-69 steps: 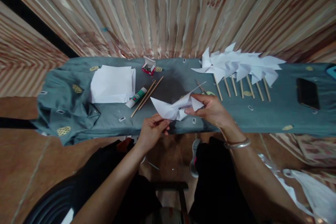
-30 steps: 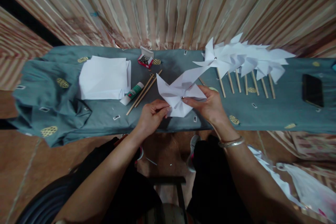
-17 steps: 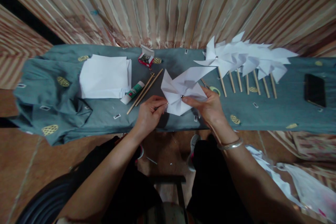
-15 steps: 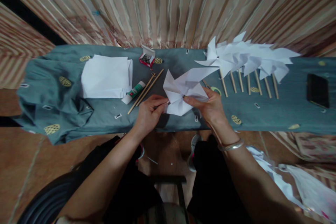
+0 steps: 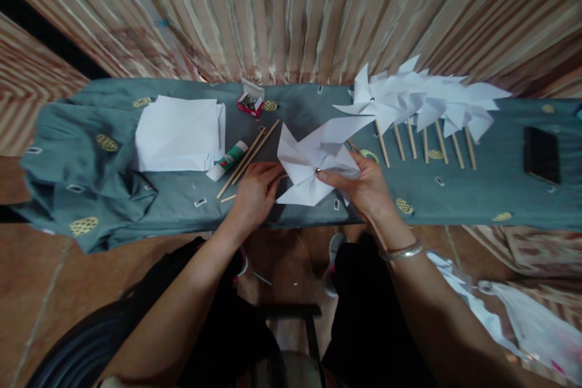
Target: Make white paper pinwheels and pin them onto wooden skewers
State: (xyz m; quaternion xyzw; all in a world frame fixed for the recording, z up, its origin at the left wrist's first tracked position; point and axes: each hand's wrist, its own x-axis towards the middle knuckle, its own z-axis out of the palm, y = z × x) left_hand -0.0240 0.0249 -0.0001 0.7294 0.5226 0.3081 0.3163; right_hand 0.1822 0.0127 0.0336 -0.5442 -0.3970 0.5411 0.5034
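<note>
My right hand (image 5: 370,187) is closed on a white paper pinwheel (image 5: 309,160), its thumb beside the metal pin head (image 5: 317,171) at the centre. My left hand (image 5: 257,194) has its fingers closed round a thin wooden stick (image 5: 228,197). One end of that stick sticks out left of the hand, and a short piece shows at the right, close to the pinwheel's lower left blade. Whether stick and pinwheel touch is hidden. Two more wooden sticks (image 5: 254,151) lie just beyond my left hand, with a glue stick (image 5: 231,156) alongside.
On the cloth-covered table (image 5: 454,200) a stack of white paper (image 5: 179,133) lies at left. A red box of pins (image 5: 251,100) stands open behind the sticks. Several finished pinwheels (image 5: 422,100) overlap at right, near a dark phone (image 5: 542,154). Scissors (image 5: 367,153) show partly behind my right hand.
My left hand has drawn slightly left and down from the pinwheel's blade, and a stick now shows on both sides of it. The pinwheel stays in my right hand, turned slightly. The view shifted a little.
</note>
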